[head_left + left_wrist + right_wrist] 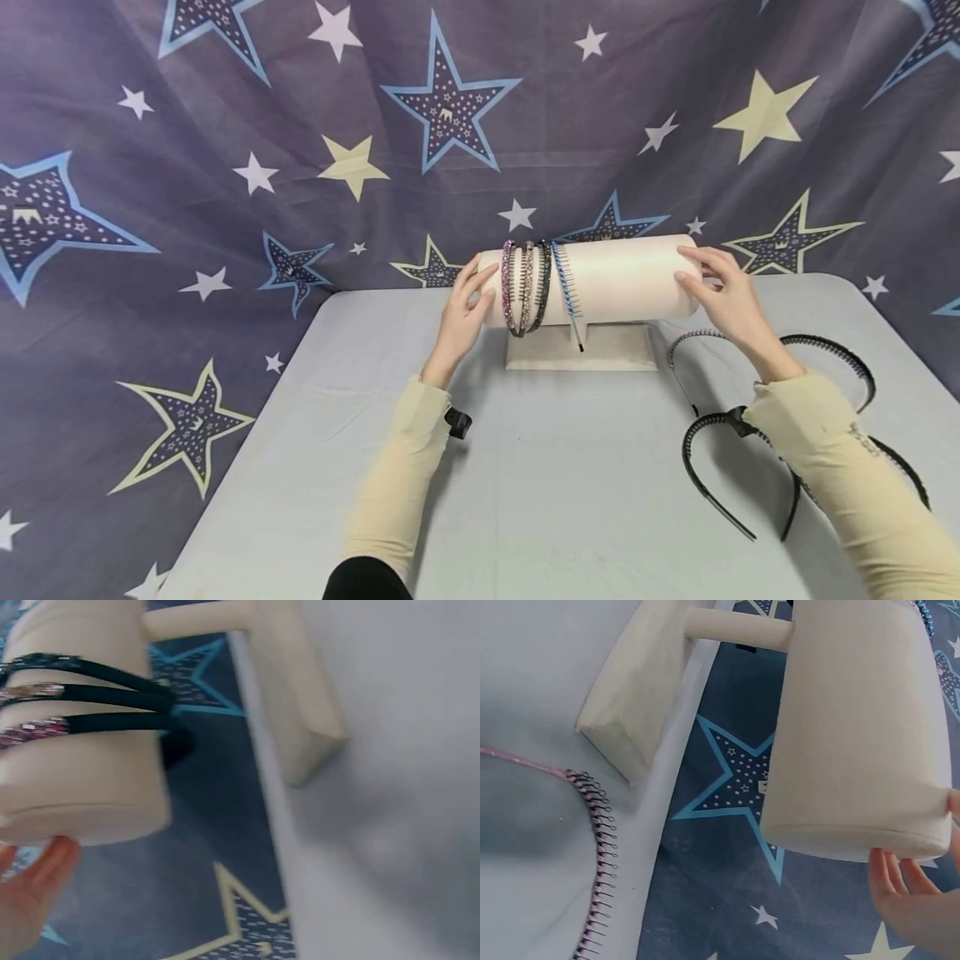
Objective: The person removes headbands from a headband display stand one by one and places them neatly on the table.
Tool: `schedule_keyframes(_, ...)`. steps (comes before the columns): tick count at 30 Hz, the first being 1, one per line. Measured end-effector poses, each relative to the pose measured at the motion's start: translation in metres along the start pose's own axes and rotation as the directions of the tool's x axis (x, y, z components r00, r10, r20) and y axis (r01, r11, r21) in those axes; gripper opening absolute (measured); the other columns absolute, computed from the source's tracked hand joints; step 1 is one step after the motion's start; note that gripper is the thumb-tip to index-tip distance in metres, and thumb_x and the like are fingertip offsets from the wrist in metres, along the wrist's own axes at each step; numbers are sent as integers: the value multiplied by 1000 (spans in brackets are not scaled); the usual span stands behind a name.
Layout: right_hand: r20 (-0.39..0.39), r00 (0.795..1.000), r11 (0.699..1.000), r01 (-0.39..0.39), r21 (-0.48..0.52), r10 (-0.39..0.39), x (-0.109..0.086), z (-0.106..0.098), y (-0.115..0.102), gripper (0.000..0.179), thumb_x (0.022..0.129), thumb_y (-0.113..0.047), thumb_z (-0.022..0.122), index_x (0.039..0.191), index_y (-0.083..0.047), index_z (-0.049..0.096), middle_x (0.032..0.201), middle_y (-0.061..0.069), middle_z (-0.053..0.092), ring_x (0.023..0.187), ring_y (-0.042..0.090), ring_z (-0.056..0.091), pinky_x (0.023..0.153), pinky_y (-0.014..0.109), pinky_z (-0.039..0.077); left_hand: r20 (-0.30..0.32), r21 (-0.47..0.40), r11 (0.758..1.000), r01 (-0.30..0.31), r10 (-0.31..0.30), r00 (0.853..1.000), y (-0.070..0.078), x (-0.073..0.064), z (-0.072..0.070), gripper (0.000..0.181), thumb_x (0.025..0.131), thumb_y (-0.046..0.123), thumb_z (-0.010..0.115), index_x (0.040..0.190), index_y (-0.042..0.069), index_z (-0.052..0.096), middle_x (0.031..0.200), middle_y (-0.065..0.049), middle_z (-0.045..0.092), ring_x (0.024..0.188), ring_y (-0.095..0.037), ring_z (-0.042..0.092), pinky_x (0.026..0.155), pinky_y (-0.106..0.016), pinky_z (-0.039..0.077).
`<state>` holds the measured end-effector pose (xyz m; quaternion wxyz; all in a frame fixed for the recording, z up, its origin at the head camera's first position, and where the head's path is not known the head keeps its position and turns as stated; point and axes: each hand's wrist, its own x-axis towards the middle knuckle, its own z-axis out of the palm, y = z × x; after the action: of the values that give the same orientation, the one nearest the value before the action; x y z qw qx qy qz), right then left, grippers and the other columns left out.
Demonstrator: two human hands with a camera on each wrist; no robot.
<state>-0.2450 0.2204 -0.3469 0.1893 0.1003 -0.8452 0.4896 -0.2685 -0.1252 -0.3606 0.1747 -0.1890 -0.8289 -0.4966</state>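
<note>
left hand (459,321): fingers on left end of cream roll stand (622,279)
right hand (726,300): fingers on right end
on roll: pink headband (507,287), two dark headbands (534,287), blue toothed headband (566,287)
bench (562,483): loose black headbands (780,417) right of stand base
backdrop: star-print cloth (225,167)

Staged demo setup, star-print backdrop cloth (225,125), covered table (562,483), headband display stand (600,283)

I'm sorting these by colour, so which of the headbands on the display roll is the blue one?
The blue headband, rightmost on the cream display roll, apart from the three bunched beside the left hand.
</note>
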Motion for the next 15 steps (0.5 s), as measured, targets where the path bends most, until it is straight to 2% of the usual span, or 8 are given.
schedule_keyframes(2, -7, 1000, 1000, -3, 20, 3, -1, 0, 2, 42, 88, -22, 54, 125, -4, 49, 125, 15, 38, 92, 0, 41, 74, 5, 40, -37, 86, 996, -10, 13, 999, 7, -1, 1, 33, 90, 13, 49, 121, 9, 54, 139, -5, 34, 122, -20, 38, 95, -34, 42)
schedule_keyframes(4, -10, 1000, 999, -9, 33, 10, -1, 1, 4, 42, 88, -22, 55, 125, -5, 49, 125, 14, 37, 93, 0, 41, 74, 4, 40, -94, 191, 981, -28, 46, 995, 16, -3, 3, 31, 88, 13, 50, 118, 8, 57, 134, -8, 41, 119, -23, 42, 96, -35, 41)
schedule_keyframes(6, -6, 1000, 999, -8, 42, 9, 0, 2, 5, 42, 88, -21, 54, 126, -5, 48, 126, 15, 36, 94, 0, 41, 74, 4, 40, -161, 280, 958, -53, 101, 982, 26, -7, 5, 29, 87, 13, 52, 114, 5, 59, 127, -11, 48, 115, -25, 46, 96, -36, 40)
schedule_keyframes(8, -3, 1000, 999, -13, 50, 13, 0, 2, 6, 42, 88, -20, 55, 126, -4, 48, 127, 15, 35, 94, 1, 41, 74, 3, 40, -220, 336, 939, -80, 161, 962, 32, -10, 7, 27, 84, 10, 54, 110, 3, 60, 119, -13, 55, 110, -27, 49, 96, -36, 40)
schedule_keyframes(12, -3, 1000, 998, -17, 58, 17, -2, 2, -1, 41, 88, -16, 54, 125, 0, 47, 126, 17, 35, 94, 0, 40, 74, 2, 40, -297, 347, 929, -128, 238, 925, 39, -18, 14, 24, 81, 4, 58, 104, 1, 62, 102, -14, 61, 94, -25, 55, 86, -32, 45)
schedule_keyframes(15, -10, 1000, 998, -14, 67, 15, -6, 1, -14, 40, 88, -12, 53, 124, 4, 46, 125, 20, 35, 91, -1, 39, 73, 2, 39, -313, 315, 937, -149, 251, 916, 42, -23, 17, 23, 78, 3, 61, 101, 0, 62, 94, -13, 60, 83, -25, 56, 76, -33, 48)
